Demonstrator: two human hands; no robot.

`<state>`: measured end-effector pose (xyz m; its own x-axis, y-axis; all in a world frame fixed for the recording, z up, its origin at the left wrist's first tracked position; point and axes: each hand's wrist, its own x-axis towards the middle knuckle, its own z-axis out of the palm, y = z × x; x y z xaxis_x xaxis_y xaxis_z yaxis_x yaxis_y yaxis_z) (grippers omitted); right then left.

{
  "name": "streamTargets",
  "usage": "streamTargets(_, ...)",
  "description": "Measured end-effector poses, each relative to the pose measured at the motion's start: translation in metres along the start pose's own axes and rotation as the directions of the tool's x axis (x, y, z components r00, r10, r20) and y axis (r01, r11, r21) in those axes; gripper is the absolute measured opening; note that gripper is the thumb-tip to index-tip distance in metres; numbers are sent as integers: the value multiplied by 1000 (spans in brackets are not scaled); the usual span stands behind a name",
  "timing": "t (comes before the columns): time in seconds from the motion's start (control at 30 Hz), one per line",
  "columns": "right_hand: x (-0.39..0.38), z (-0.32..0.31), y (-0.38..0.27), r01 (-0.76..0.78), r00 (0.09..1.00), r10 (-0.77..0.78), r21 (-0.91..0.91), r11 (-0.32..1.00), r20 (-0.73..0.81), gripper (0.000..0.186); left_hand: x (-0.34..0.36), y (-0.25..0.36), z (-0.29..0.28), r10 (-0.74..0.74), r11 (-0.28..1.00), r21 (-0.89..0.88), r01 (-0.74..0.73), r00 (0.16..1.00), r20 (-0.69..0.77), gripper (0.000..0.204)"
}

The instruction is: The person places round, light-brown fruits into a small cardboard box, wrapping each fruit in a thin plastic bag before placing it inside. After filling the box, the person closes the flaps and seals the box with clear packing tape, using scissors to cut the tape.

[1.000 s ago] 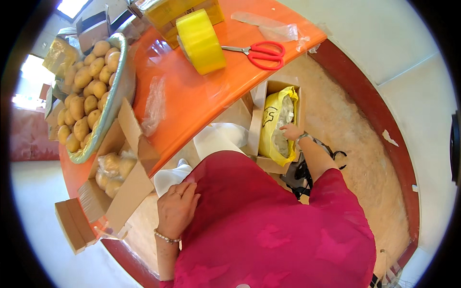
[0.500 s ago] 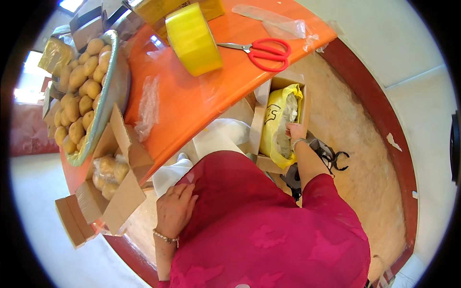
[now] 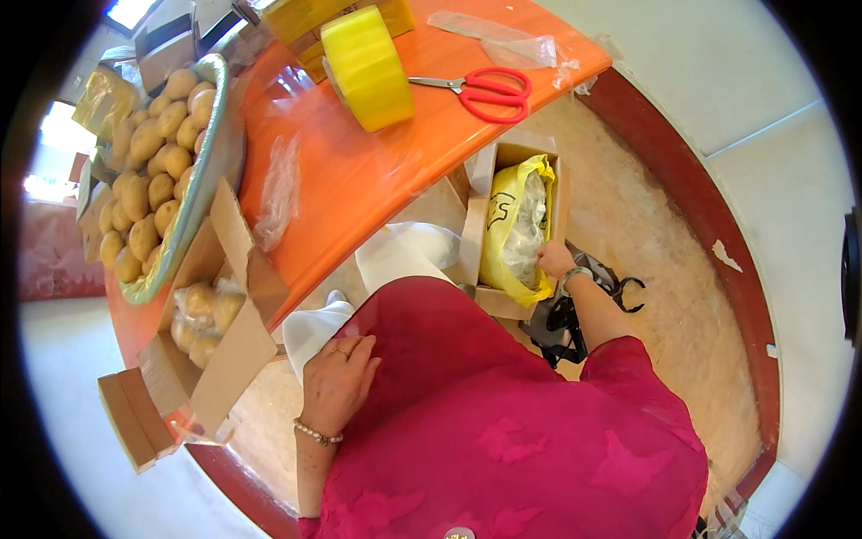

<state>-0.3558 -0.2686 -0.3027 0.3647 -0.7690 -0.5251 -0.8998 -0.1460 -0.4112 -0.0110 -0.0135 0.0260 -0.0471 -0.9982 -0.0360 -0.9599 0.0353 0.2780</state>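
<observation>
My left hand [image 3: 339, 382] lies flat on the dark red garment over my lap, fingers stretched out and holding nothing. Down to the right, my right hand [image 3: 556, 259] is closed in a pinch at the edge of a bundle of clear plastic bags [image 3: 523, 238]. The bundle sits inside a yellow plastic bag [image 3: 499, 211] that lines an open cardboard box [image 3: 474, 235] below the table's edge. The fingertips are partly hidden against the plastic.
An orange table [image 3: 359, 193] carries a roll of yellow tape [image 3: 377, 72], red-handled scissors [image 3: 492, 94] and a basin [image 3: 218, 135] of potatoes [image 3: 144, 193]. An open carton [image 3: 235, 355] holding bagged potatoes [image 3: 205, 314] stands at its left edge. A dark strapped bag [image 3: 561, 319] lies near my right forearm.
My right hand has drawn back slightly toward the right and down, from over the plastic bags to their edge. My left hand stays on my lap.
</observation>
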Motion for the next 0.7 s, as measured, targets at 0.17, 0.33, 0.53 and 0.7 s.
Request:
streamTargets(0.17, -13, -34, -22, 131, 962, -122, 21, 991, -243, 16, -4, -1, 1, -1, 1000, 8, 1, 1000, -4, 28)
streamTargets(0.33, -12, -48, -23, 61, 973, 17, 328, 943, -231, 16, 19, 7, 7, 95, 984, -152, -88, 995, 39, 30)
streamTargets(0.53, -19, -53, -45, 59, 979, 80, 634, 771, -188, 16, 63, 20, 36, 38, 772, -622, 132, 967, 252, 34)
streamTargets(0.7, -58, -68, -113, 558, 807, -253, 547, 625, -534, 15, 106, 33, 83, -139, -94, -760, 643, 748, 649, 51)
